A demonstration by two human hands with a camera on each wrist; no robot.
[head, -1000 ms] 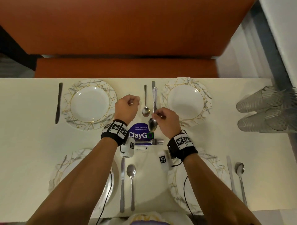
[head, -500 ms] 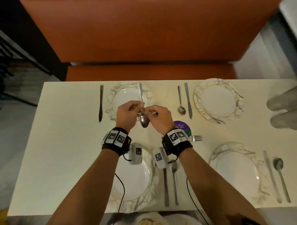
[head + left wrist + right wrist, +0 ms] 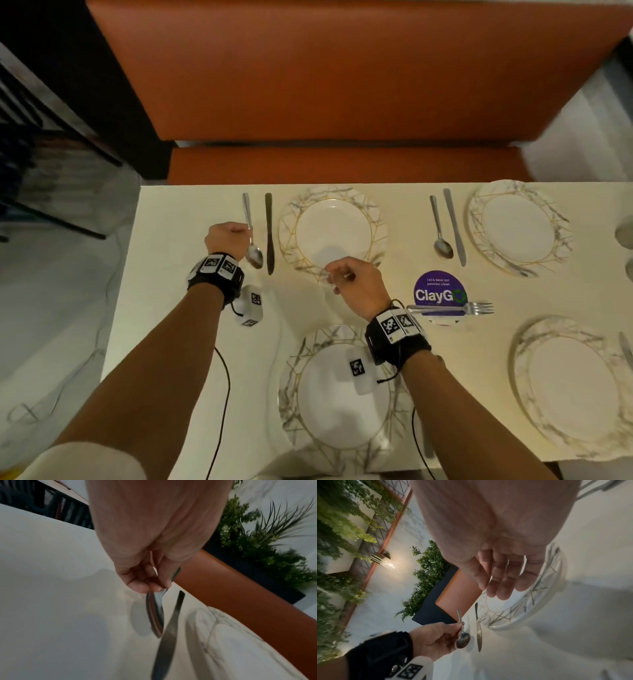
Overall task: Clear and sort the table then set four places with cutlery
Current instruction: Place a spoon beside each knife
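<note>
My left hand [image 3: 227,240] pinches a metal spoon [image 3: 252,240] by its neck, bowl toward me, just above the table beside a dark knife [image 3: 269,233]. The same spoon [image 3: 155,615] hangs from my fingertips in the left wrist view, next to the knife [image 3: 167,635]. That knife lies left of the far-left plate [image 3: 334,231]. My right hand [image 3: 356,284] hovers empty over that plate's near rim, fingers loosely bent. The right wrist view shows these fingers [image 3: 503,578] relaxed, with the spoon [image 3: 462,635] and knife [image 3: 478,631] beyond.
A spoon [image 3: 440,229] and knife [image 3: 455,226] lie left of the far-right plate [image 3: 519,226]. A fork [image 3: 452,308] rests on a purple ClayGo sticker [image 3: 438,291]. Two near plates [image 3: 342,394], [image 3: 572,387] stand by the front edge. An orange bench [image 3: 342,164] runs behind the table.
The spoon passed from both hands to my left hand alone, which carried it left to beside the knife. My right hand let go and drew back over the plate.
</note>
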